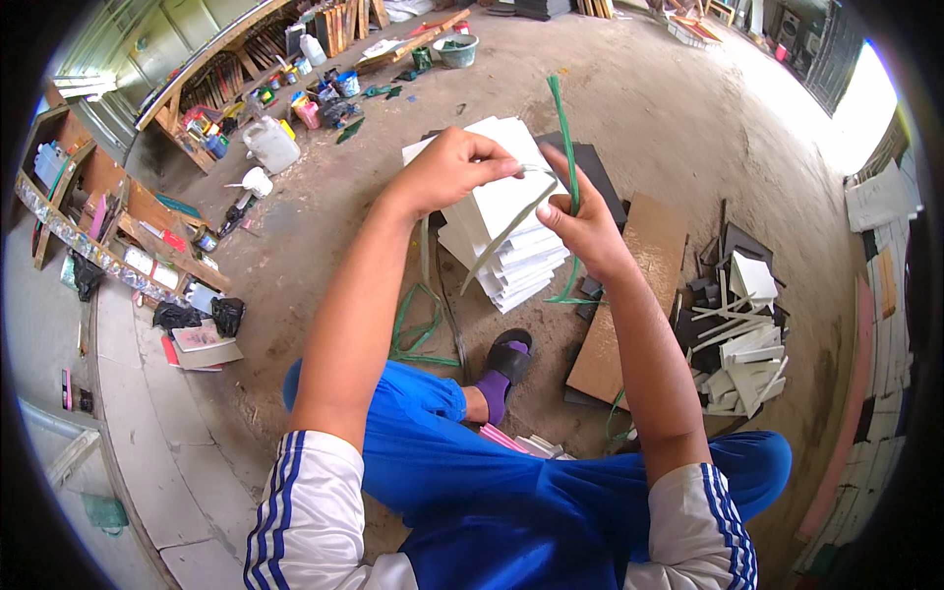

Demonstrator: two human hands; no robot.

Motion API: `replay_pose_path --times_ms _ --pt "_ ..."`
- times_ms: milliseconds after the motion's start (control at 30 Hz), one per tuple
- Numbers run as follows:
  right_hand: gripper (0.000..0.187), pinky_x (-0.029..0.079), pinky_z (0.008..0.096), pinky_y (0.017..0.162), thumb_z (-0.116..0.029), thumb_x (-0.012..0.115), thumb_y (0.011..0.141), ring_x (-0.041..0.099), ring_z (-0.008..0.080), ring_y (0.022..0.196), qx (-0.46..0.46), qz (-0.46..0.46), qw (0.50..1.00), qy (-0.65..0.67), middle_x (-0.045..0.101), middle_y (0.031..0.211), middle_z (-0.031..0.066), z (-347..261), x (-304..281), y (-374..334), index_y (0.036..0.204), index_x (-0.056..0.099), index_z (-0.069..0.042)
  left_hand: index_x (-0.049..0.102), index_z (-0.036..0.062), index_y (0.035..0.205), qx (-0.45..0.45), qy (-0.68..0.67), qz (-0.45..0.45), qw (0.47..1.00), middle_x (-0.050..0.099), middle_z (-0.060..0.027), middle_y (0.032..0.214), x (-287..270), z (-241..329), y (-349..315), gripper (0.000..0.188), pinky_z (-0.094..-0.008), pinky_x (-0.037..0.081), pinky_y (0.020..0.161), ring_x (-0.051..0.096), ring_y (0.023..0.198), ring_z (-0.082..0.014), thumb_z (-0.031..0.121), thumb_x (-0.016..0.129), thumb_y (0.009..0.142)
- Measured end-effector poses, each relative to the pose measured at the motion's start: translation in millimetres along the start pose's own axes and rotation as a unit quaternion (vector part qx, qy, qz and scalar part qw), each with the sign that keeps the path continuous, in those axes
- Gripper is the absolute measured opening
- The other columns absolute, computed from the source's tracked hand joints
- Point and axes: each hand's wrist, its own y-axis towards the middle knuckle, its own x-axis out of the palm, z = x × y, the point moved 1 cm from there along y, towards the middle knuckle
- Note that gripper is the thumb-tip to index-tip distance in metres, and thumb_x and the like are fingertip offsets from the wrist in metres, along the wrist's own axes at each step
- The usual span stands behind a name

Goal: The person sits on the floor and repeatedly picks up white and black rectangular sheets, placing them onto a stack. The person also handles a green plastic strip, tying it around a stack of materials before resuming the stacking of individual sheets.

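Observation:
A stack of white card sheets [499, 227], its layers unevenly fanned, stands on the floor before me. Over its top, my left hand [454, 172] pinches a strand of green plastic twine between thumb and fingertips. My right hand [582, 213], just to the right, has thumb and fingers closed on the same twine [563, 128]; one end sticks up above it and a pale green length loops between the hands. Part of the right fingers is blurred. More twine [418, 329] lies loosely on the floor left of the stack. Dark sheets [596, 177] show behind the stack.
A brown board [615, 339] lies right of the stack, beside a heap of white and black offcuts [739, 339]. My sandalled foot [507, 364] is close in front. Paint pots, a white jerrycan [270, 144] and a grey basin [456, 51] stand farther back, near a wooden shelf [128, 221].

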Motion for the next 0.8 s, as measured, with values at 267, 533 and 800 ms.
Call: replay_pose_path --times_ms 267,533,800 --pt "0.02 0.041 0.0273 0.058 -0.024 0.07 0.1 0.052 0.0087 0.064 -0.021 0.274 0.958 -0.078 0.063 0.074 -0.0016 13 -107 -31 0.087 0.068 -0.009 0.08 -0.0003 0.098 -0.014 0.115 -0.016 0.993 0.078 -0.0058 0.092 -11 -18 -10 0.026 -0.0304 0.051 0.084 0.067 0.088 -0.012 0.025 0.072 0.096" --pt "0.007 0.025 0.0239 0.042 -0.015 0.063 0.09 0.04 0.005 0.051 -0.009 0.167 0.973 0.16 0.048 0.065 -0.0052 30 -166 -58 0.083 0.063 -0.011 0.075 -0.0011 0.113 -0.06 0.06 -0.072 0.994 0.076 -0.0113 0.097 57 -94 -2 0.063 -0.0307 0.054 0.082 0.068 0.086 -0.0144 0.058 0.057 0.102" --pt "0.012 0.028 0.0252 0.051 -0.013 0.067 0.078 0.04 0.0064 0.054 0.104 -0.078 0.989 0.068 0.051 0.063 -0.0038 27 -126 -82 0.071 0.065 -0.003 0.075 0.0016 0.112 -0.185 -0.438 -0.309 0.824 0.075 -0.0115 0.088 154 -78 58 0.111 -0.0326 0.055 0.059 0.071 0.07 -0.0192 0.093 0.017 0.088"
